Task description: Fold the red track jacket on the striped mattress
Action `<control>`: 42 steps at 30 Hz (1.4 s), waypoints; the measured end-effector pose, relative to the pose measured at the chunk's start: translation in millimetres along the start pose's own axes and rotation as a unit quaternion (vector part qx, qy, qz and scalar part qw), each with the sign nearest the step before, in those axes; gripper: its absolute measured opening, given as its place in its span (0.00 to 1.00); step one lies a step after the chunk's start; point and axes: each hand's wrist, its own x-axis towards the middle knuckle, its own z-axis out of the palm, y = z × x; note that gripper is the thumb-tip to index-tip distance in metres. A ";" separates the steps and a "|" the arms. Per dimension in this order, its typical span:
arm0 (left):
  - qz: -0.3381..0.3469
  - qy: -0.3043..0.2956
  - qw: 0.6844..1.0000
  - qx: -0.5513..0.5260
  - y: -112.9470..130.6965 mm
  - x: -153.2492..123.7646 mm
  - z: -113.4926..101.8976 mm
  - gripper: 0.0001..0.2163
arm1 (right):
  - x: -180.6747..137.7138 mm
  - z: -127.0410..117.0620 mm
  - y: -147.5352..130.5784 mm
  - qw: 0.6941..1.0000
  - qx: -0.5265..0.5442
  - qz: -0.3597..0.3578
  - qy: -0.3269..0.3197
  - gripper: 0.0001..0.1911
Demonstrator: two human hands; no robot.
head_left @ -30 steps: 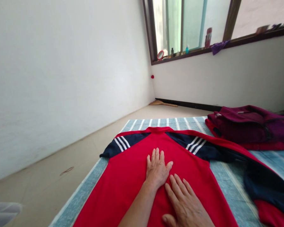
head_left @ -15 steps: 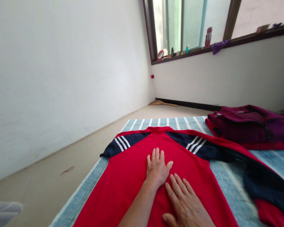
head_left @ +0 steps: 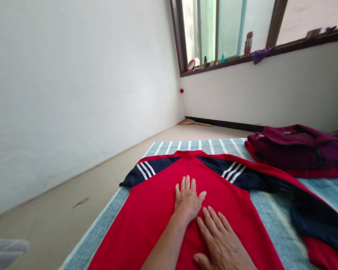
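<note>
A red jacket (head_left: pixel 154 213) with navy shoulders and white stripes lies spread out, its collar at the far end. Its right-hand sleeve stretches out to the right and ends in a red cuff; the left-hand sleeve shows only down to a short navy part, the rest hidden. On the middle of the red cloth my left hand (head_left: pixel 187 202) rests flat, fingers stretched out. Just nearer and to the right, my right hand (head_left: pixel 221 240) also lies flat on the jacket with its fingers extended. Neither hand grips anything.
Under the jacket is a blue-and-white striped sheet (head_left: pixel 287 217). A pile of folded maroon clothes (head_left: pixel 295 150) sits at the right. Tiled floor (head_left: pixel 64 225) and a white wall (head_left: pixel 81 93) lie to the left. A broom (head_left: pixel 194 122) rests on the floor by the far wall.
</note>
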 end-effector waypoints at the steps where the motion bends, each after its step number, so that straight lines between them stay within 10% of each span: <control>1: 0.000 0.000 1.000 0.000 0.0 0.2 0.1 0.31 | 0.2 -0.8 0.1 1.000 0.005 0.002 -0.007 0.38; 42: -0.002 -0.006 1.000 0.010 1.8 0.2 -1.8 0.30 | 1.9 -4.2 0.1 0.996 0.046 0.030 -0.069 0.38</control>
